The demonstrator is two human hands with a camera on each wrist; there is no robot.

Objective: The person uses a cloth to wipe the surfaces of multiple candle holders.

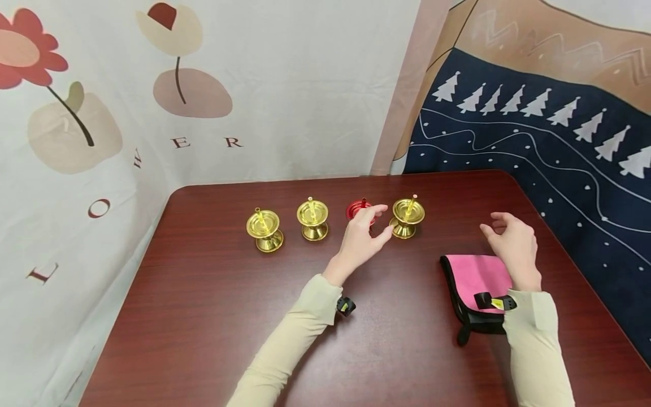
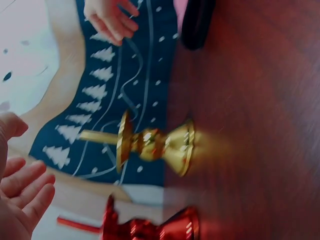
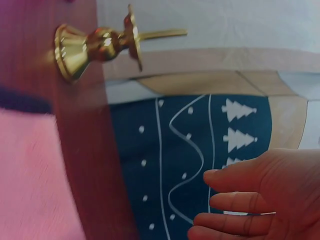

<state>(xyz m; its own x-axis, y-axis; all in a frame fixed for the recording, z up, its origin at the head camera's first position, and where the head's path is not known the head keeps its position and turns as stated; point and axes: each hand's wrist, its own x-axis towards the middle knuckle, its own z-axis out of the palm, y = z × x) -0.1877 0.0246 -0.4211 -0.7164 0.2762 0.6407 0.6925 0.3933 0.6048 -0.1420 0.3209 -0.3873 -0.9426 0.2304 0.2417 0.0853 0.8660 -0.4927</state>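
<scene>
A row of small metal candle holders stands on the table. Two gold ones, the far-left gold holder [image 1: 268, 242] and another gold holder [image 1: 314, 230], are left of my left hand [image 1: 360, 240]. That hand hovers with thumb and fingers apart and nothing between them. Behind it, partly hidden, is a red candle holder [image 1: 356, 208]; it shows better as the red holder [image 2: 150, 229] in the left wrist view. The rightmost gold candle holder [image 1: 404, 229] stands close to the left fingertips, upright. My right hand [image 1: 513, 246], loosely bent and holding nothing, is above a pink and black folded pouch [image 1: 475, 274].
The brown table [image 1: 213, 322] has its far edge against a white hanging cloth [image 1: 305, 102] with printed flowers. A dark blue cloth [image 1: 508, 135] with white trees hangs at the right. A black tab sticks out from the pouch's near side.
</scene>
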